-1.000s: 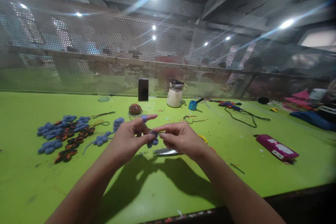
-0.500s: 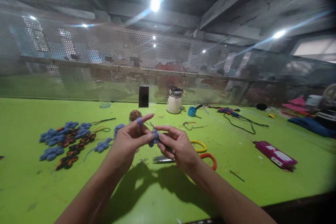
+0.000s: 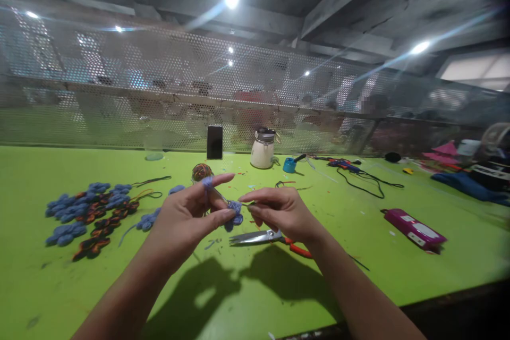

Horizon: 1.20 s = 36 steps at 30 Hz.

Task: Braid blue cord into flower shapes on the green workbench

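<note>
My left hand (image 3: 187, 218) pinches a small blue crochet piece (image 3: 236, 214) between thumb and fingers. Blue yarn (image 3: 207, 183) wraps round its raised index finger. My right hand (image 3: 285, 213) is closed on a thin crochet hook (image 3: 245, 204), whose end meets the top of the piece; most of the hook is hidden by my fingers. Beneath my right hand lies a pair of scissors (image 3: 257, 237), blades to the left, handles partly covered. Left of my hands are several blue crocheted flowers (image 3: 66, 234) and some dark orange-and-black ones (image 3: 91, 247).
A multicoloured yarn ball (image 3: 202, 171) sits behind my left hand. Farther back stand a phone (image 3: 214, 142), a white jar (image 3: 262, 151) and a small blue pot (image 3: 289, 165). A magenta case (image 3: 414, 229) lies to the right, below a blue corded tool (image 3: 346, 166). Perforated panels border the green table (image 3: 119, 297).
My right hand has moved right, away from my left, drawing the hook out sideways. More of the blue piece and the scissor blades shows. The view has shifted slightly.
</note>
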### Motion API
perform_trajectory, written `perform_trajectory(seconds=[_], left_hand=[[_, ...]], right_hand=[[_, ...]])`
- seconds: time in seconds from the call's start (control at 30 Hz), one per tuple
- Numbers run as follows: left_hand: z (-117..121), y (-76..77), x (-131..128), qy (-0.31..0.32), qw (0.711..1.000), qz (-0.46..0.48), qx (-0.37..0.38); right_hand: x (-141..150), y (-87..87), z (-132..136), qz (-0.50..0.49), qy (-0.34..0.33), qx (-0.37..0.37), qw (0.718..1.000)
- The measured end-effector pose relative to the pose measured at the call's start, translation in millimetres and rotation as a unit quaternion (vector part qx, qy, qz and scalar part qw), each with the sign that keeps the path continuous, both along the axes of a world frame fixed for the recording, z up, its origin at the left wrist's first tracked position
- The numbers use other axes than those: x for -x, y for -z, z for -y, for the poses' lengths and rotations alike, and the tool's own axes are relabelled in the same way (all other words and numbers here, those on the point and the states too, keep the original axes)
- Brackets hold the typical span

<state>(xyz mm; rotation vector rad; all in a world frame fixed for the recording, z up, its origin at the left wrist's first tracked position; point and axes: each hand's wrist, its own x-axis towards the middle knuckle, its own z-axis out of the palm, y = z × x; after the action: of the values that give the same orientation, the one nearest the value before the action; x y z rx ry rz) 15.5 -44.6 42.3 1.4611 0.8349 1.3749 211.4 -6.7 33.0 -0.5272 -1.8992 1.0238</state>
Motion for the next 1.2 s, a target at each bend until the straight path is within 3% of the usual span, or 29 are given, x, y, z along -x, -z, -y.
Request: perform_trajectory(seconds=[0.17, 0.33, 0.57, 0.9, 1.2], left_hand=[[1.9, -1.7, 0.0, -0.016, 1.0, -0.02, -0.013], [4.8, -1.5, -1.3, -0.026, 0.999, 0.033, 0.008], [5.6, -0.4, 1.0, 0.021, 0.996, 0.072, 0.044], [2.8, 2.1, 0.4, -0.026, 0.998, -0.02, -0.047], [4.1, -0.6, 0.6, -0.04, 0.996, -0.079, -0.029]], right_hand=[[-4.9, 1.5, -2.2, 0.021, 0.007, -0.061, 0.998], [-10.0, -5.4, 0.6, 0.047, 0.016, -0.097, 0.994], [-11.6, -8.0, 4.1, 0.048, -0.007, -0.09, 0.995], [-4.0, -6.9, 8.3, 0.04, 0.04, -0.111, 0.992], [-2.1, -2.6, 8.7, 0.037, 0.033, -0.077, 0.996]])
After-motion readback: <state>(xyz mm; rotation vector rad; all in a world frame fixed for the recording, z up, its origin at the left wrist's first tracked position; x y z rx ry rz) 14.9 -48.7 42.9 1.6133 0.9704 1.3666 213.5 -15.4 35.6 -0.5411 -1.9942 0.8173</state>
